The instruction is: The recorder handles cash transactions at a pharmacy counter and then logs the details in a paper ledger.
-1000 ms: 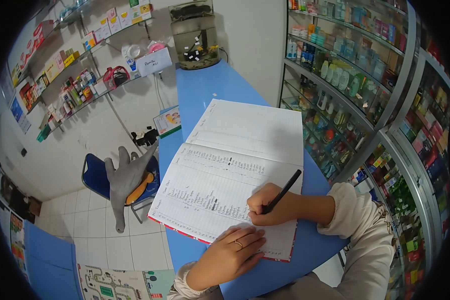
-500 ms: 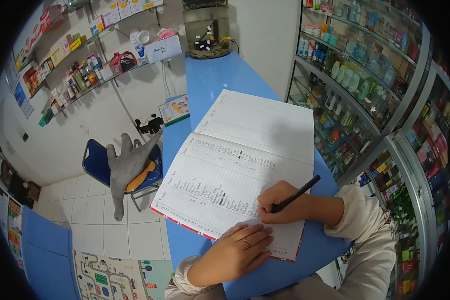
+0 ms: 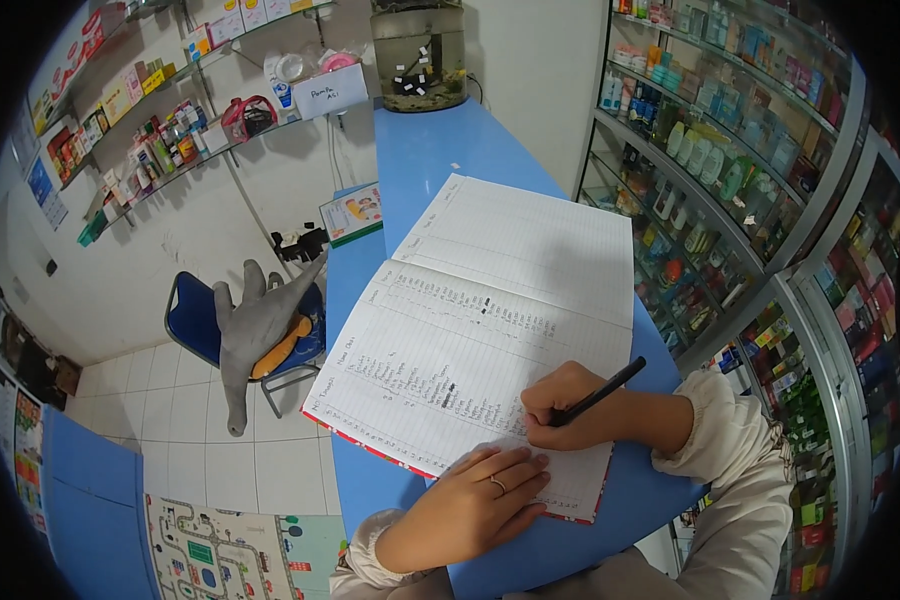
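Observation:
An open lined notebook (image 3: 530,240) with a red cover edge lies at a slant on the blue table. Handwritten columns fill much of its nearer page; the farther page is mostly blank. In my right hand (image 3: 570,408) is a black pen (image 3: 610,388), its lower end at the written rows near the page's right side. The pen's tip is hidden by my fingers. My left hand (image 3: 475,505), with a ring on one finger, lies flat on the notebook's near edge, fingers stretched toward the right hand.
The blue table (image 3: 470,140) runs away to a fish tank (image 3: 418,60). Glass shelves (image 3: 710,150) packed with bottles and boxes stand close on the right. To the left are a blue chair (image 3: 195,315) holding a grey plush toy (image 3: 255,330), and wall shelves (image 3: 210,150).
My right hand and the pen sit slightly farther right on the page. The left hand stays in place on the notebook, and the whole view has shifted a little.

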A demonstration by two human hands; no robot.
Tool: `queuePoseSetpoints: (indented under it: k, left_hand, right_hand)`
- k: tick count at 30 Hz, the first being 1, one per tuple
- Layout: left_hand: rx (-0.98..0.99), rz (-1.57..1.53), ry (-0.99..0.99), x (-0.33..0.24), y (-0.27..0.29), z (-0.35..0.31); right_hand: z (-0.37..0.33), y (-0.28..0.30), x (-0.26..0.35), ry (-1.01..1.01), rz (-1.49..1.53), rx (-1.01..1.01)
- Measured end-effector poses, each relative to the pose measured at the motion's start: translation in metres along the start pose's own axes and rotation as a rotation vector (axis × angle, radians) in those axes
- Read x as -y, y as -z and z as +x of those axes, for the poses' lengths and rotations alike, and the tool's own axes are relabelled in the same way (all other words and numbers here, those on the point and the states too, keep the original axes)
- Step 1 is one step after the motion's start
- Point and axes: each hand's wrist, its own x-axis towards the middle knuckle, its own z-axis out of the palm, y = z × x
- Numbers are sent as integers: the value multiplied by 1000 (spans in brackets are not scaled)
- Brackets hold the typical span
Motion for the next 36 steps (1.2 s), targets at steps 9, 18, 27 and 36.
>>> queuePoseSetpoints:
  k: [9,18,27,36]
  left_hand:
    - [5,24,11,-3,0,1]
    - [15,30,17,-2,1,0]
    - [23,46,4,-2,2,1]
    - [29,40,21,-2,0,-1]
  right_hand:
    - [0,5,-3,-23,-11,-55]
    - [2,6,-4,-22,-20,-13]
    - [1,6,-3,-26,-21,-37]
    - [1,6,-5,-23,-2,-63]
